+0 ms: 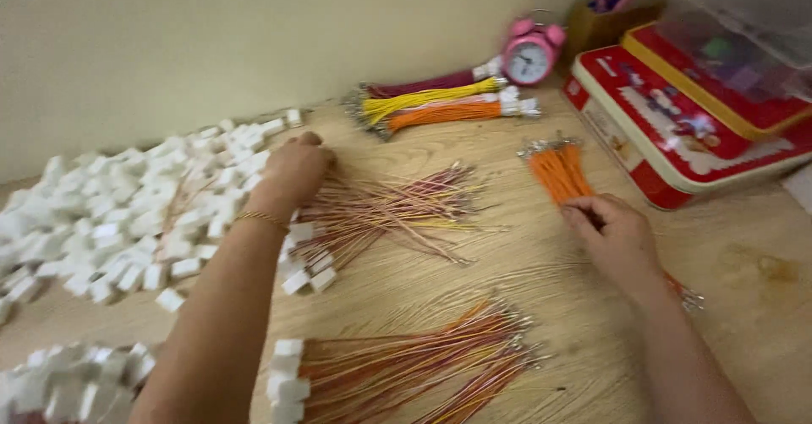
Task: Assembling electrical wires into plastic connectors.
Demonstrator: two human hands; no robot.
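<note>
The left hand (pixel 292 175) rests, fingers curled, on the edge of the pile of white connectors (pixel 135 213) — whether it grips one cannot be told. The right hand (pixel 613 238) lies on the orange wire bundle (pixel 558 172), fingers closed around its strands — the loose wired connectors (pixel 381 213) lie between both hands.

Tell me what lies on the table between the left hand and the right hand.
In the head view, a loose spread of thin red and yellow wires lies between the left hand and the right hand, with bare wooden table beside it.
</note>
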